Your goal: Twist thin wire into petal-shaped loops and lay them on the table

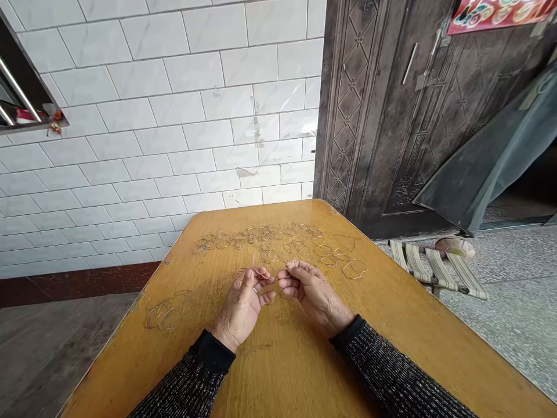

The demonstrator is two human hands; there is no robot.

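Observation:
My left hand (246, 302) is raised over the middle of the wooden table (278, 360), palm turned inward. Its fingers are curled around a thin copper-coloured wire (255, 262), with the thumb standing up. Close by on the right, my right hand (311, 291) is closed in a pinch, thumb against forefinger, at the same fine wire; the strand between the hands is hard to make out. Beyond the hands lie rows of small wire loops (328, 255), several of them twisted in pairs. A looser bundle of wire rings (170, 313) rests left of my left hand.
A white tiled wall (174, 128) stands behind the table. To the right are a dark carved door (383, 116), a hanging grey curtain (491, 145) and a low striped folding stool (435, 270) on the floor. A barred window (21, 87) is at upper left.

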